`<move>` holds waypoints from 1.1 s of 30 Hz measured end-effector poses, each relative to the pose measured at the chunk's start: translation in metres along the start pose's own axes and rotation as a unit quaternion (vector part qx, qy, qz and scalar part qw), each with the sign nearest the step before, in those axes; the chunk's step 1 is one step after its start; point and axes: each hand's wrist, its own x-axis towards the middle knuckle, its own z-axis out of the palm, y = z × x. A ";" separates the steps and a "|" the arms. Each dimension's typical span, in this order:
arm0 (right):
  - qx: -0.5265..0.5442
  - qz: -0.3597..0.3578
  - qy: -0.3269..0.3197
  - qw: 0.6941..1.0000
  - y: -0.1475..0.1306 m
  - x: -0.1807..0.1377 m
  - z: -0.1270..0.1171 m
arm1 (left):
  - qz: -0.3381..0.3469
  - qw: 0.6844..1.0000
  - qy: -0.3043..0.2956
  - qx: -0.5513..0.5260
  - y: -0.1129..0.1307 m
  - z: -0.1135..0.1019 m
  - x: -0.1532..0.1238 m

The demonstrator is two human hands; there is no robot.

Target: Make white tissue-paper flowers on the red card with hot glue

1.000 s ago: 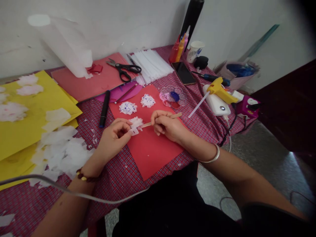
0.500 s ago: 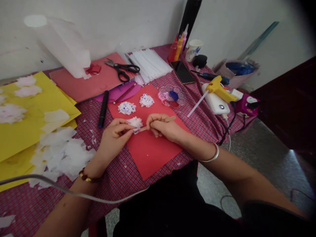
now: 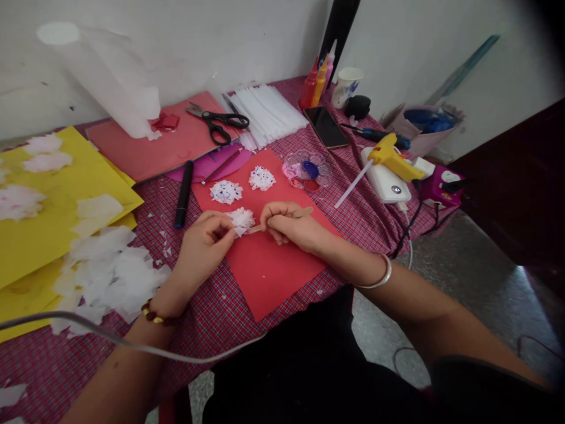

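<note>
My left hand (image 3: 207,238) pinches a small piece of white tissue paper (image 3: 239,231) between thumb and fingertips. In my right hand (image 3: 286,224) is a flat wooden craft stick (image 3: 303,212), its far end against that piece. Just beyond them a white tissue-paper flower (image 3: 241,218) lies on the red paper sheet (image 3: 280,274), partly behind my left fingers. Two finished-looking flowers with blue dots, a left one (image 3: 226,191) and a right one (image 3: 262,178), sit farther up the sheet. A clear paint palette (image 3: 324,168) with pink, blue and red paint stands at the sheet's upper right.
Left are a tissue pile (image 3: 110,274), yellow paper (image 3: 30,247) and a black marker (image 3: 184,194). Behind lie scissors (image 3: 218,123), white sticks (image 3: 269,115) and a phone (image 3: 326,128). Right are a yellow glue gun (image 3: 392,159) and power bank (image 3: 388,185). A cable (image 3: 176,355) crosses the front.
The small tissue piece has turned or folded at my left fingertips, and the stick's tip now sits partly behind or against it. Both hands stay in nearly the same place.
</note>
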 end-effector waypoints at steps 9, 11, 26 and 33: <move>0.023 -0.005 0.002 1.000 0.001 0.000 0.000 | -0.001 1.000 -0.005 0.001 0.002 0.001 -0.001; 0.036 -0.002 0.004 0.999 0.000 0.000 -0.001 | -0.001 1.000 -0.004 -0.001 0.002 0.001 -0.001; -0.026 0.000 -0.008 1.000 0.002 0.001 0.001 | 0.003 1.000 0.001 -0.005 0.001 0.001 -0.001; -0.043 -0.027 -0.023 0.998 0.006 -0.001 -0.001 | -0.007 1.000 -0.001 -0.017 -0.003 0.001 -0.002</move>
